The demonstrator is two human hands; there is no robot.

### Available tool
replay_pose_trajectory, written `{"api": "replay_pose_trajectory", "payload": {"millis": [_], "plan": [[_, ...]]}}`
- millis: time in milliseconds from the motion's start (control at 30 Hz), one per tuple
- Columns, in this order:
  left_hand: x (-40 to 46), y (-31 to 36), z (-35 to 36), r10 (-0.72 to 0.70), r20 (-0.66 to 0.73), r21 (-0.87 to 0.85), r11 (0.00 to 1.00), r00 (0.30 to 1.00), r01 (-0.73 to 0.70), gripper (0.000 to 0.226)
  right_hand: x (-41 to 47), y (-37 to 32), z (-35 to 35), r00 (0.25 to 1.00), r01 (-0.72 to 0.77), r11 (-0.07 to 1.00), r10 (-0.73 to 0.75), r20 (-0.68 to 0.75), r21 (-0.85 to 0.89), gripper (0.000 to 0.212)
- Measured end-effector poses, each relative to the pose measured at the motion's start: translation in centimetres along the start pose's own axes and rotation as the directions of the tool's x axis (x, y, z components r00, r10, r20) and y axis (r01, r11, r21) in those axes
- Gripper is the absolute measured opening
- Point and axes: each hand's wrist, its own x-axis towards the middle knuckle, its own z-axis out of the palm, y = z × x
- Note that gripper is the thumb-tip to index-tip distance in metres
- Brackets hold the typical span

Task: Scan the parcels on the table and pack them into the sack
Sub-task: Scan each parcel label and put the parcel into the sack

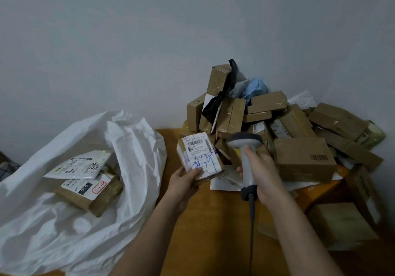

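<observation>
My left hand [185, 179] grips a small cardboard parcel [199, 155] from below, its white label with blue handwriting tilted up towards me. My right hand [261, 174] holds a grey handheld barcode scanner [245, 145] by its handle, the head just to the right of the parcel. The scanner's dark cable [252, 218] hangs down over the wooden table [213, 222]. To the left lies the open white sack [132, 147], holding a brown box [92, 192] with a white label and a white mailer [79, 165] on top of it.
A tall heap of brown cardboard parcels [303, 158] fills the table's far right, against the grey wall, with black, white and blue plastic mailers among them. Flat white mailers [224, 182] lie under the scanner. More boxes [342, 226] sit below the table's right edge.
</observation>
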Motion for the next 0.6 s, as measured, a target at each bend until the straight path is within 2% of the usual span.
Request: {"api": "replay_pose_trajectory", "payload": {"millis": [100, 233, 433, 600], "plan": [[0.0, 0.0, -0.6, 0.019, -0.080, 0.045, 0.999, 0.997, -0.015, 0.037, -1.1, -2.2, -0.5, 0.993, 0.009, 0.999, -0.005, 0.114, -0.037, 0.024], [0.6, -0.2, -1.1, 0.017, -0.136, 0.024, 1.000, 0.991, -0.014, 0.038, -2.8, -4.6, -1.2, 0.970, 0.100, 0.983, -0.062, 0.236, -0.151, 0.031], [1.0, -0.2, -1.4, 0.008, -0.150, -0.011, 1.000, 0.989, -0.009, 0.039, -5.4, -6.2, -1.9, 0.948, 0.184, 0.967, -0.127, 0.290, -0.178, 0.031], [1.2, -0.2, -1.1, 0.015, -0.136, -0.003, 1.000, 0.991, -0.016, 0.039, -6.4, -6.8, -2.5, 0.946, 0.226, 0.951, -0.163, 0.279, -0.212, 0.035]]}}
